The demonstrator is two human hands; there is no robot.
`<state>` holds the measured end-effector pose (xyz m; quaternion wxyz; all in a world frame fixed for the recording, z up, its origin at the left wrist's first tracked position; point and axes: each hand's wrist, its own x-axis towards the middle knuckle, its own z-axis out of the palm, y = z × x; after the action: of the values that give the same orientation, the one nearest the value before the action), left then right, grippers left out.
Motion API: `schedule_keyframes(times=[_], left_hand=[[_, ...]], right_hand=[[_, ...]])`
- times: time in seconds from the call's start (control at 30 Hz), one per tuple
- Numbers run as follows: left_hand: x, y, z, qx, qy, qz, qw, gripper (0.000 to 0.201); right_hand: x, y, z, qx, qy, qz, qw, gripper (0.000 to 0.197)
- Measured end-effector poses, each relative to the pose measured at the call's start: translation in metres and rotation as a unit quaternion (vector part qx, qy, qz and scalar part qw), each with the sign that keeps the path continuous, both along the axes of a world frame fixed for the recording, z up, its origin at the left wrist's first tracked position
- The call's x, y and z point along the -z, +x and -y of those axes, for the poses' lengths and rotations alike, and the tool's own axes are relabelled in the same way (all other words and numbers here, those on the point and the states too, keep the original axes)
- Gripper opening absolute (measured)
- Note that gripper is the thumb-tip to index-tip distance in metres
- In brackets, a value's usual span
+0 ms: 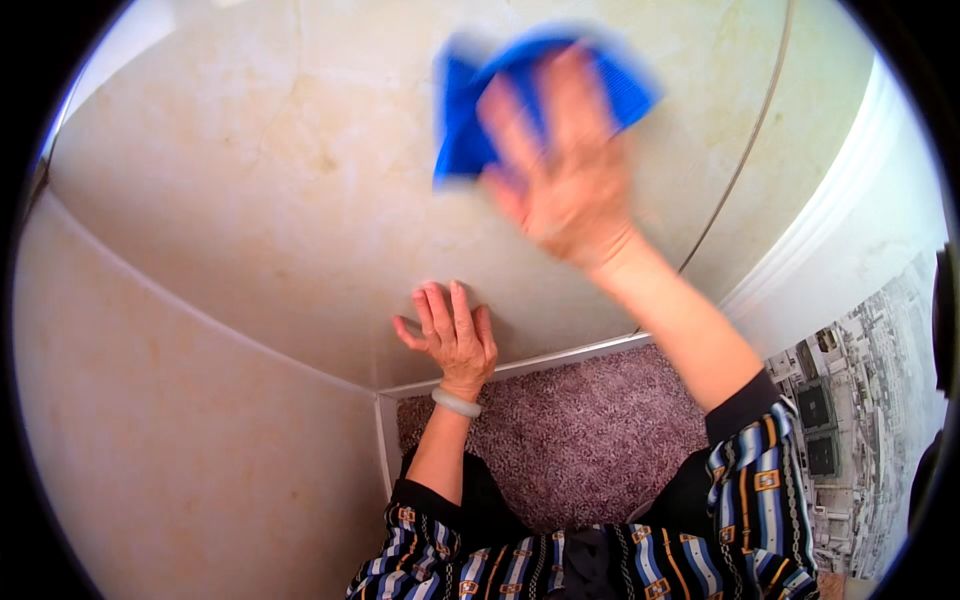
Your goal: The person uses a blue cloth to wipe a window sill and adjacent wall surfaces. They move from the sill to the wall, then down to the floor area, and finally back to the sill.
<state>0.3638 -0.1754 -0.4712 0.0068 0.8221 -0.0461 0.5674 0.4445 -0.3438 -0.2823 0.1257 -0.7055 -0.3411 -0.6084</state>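
Note:
My right hand (572, 165), blurred by motion, lies over a blue cloth (465, 125) high on the beige marbled wall (330, 170). The fingers are spread across the cloth and hold it against the surface, and one edge sticks out to the left of the hand. Lower down, my left hand (455, 338) rests on the same wall with nothing in it. Its fingers are stretched out and point up, and a pale bangle (457, 402) circles the wrist.
A second wall (200, 420) meets this one in a corner at the left. Below runs a white baseboard (560, 357) above a purple-brown carpet (580, 430). A thin dark cable or seam (750, 150) and white trim (800, 240) stand to the right, beside a grey patterned panel (870, 420).

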Motion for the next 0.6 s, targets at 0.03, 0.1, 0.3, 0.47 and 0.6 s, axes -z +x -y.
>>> schedule_keyframes(times=[0.03,0.1,0.3,0.47,0.6], left_hand=[[0.000,-0.002,-0.004,-0.002,0.000,-0.003,1.000,0.059],[0.005,0.000,0.002,0.026,-0.018,-0.006,0.999,0.059],[-0.005,-0.002,0.010,0.013,0.031,-0.003,0.999,0.057],[-0.011,0.008,0.014,0.006,0.012,0.053,0.998,0.060],[-0.009,0.020,0.040,0.036,-0.010,0.055,0.998,0.061]], right_hand=[[0.034,0.002,-0.013,-0.055,-0.073,-0.029,0.995,0.058],[0.112,-0.008,0.000,-0.008,-0.210,0.017,0.978,0.056],[0.147,0.003,0.081,0.071,-0.286,0.074,0.953,0.059],[-0.072,0.016,0.057,0.112,0.075,0.088,0.987,0.054],[-0.122,0.054,0.064,0.095,0.162,0.272,0.944,0.056]])
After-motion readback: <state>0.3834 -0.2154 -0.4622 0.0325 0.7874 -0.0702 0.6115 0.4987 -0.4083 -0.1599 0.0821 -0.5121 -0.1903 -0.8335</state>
